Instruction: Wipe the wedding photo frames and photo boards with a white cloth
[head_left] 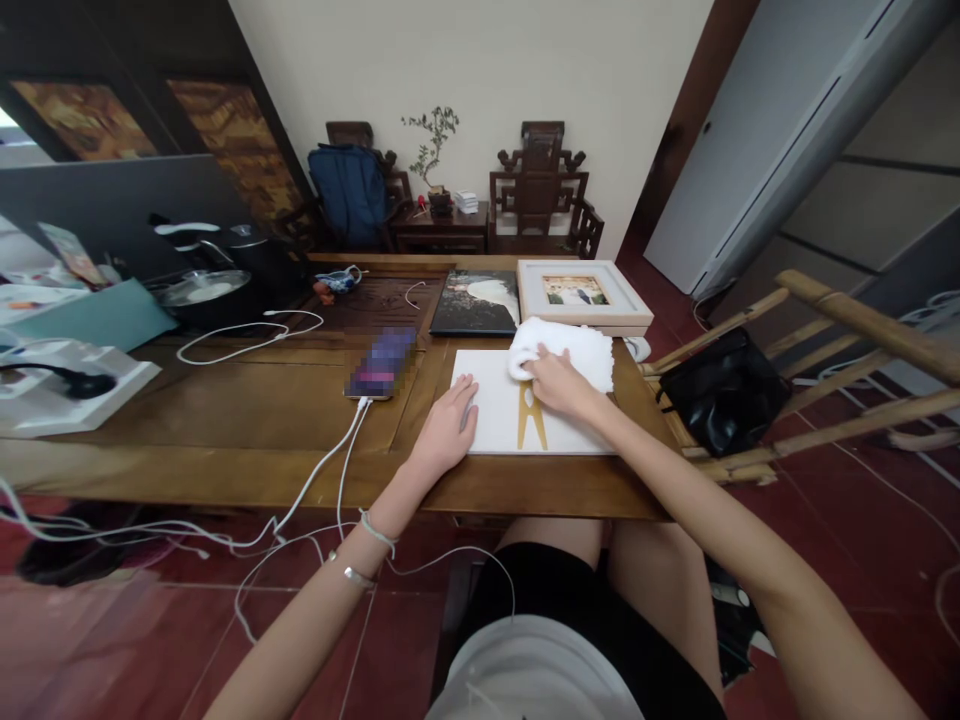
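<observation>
A white flat frame back (501, 418) with a gold stand piece lies face down near the front edge of the wooden table (225, 420). My left hand (448, 427) rests flat on its left edge, fingers stretched out. My right hand (559, 385) presses a white cloth (574, 352) onto the frame's upper right part, fingers closed on the cloth.
Behind lie a dark photo print (477, 302) and a white framed photo (582, 293). A phone (381, 365) on a white charging cable lies to the left. Pots, boxes and cables crowd the table's left end. A black bag (724, 390) sits on a bamboo chair at right.
</observation>
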